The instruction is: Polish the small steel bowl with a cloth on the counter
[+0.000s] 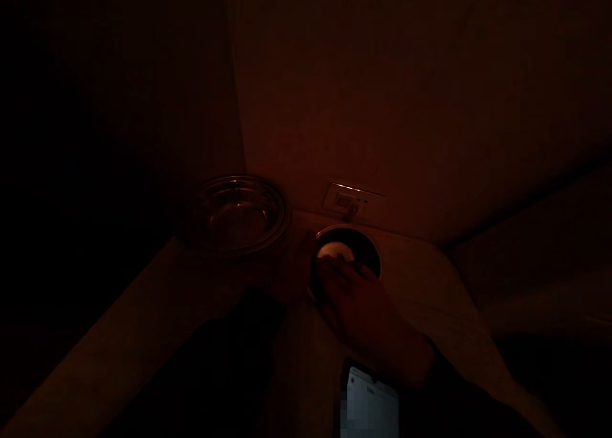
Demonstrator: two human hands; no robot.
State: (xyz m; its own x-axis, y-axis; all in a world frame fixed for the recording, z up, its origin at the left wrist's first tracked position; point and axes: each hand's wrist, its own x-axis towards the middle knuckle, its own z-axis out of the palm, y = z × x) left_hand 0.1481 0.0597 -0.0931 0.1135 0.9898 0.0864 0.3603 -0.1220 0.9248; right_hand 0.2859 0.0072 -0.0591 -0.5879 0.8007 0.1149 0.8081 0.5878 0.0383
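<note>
The view is very dark. A round, dark-inside bowl (379,259) with a thin light rim stands on the counter. Within it lies a pale, rounded dough-like lump (333,249), partly covered by fingers. My left hand (297,266) is at the bowl's left side, its thumb up by the rim and its fingers mostly lost in shadow. Over the near edge reaches my right hand (356,301), fingers bent down close together onto the lump; the fingertips are hard to make out.
To the left stands a wide, shiny metal basin (282,227). A wall socket plate (377,197) with something plugged in sits behind the bowl. A phone (373,403) with a lit screen lies by my right forearm. The pale counter (421,259) meets the wall.
</note>
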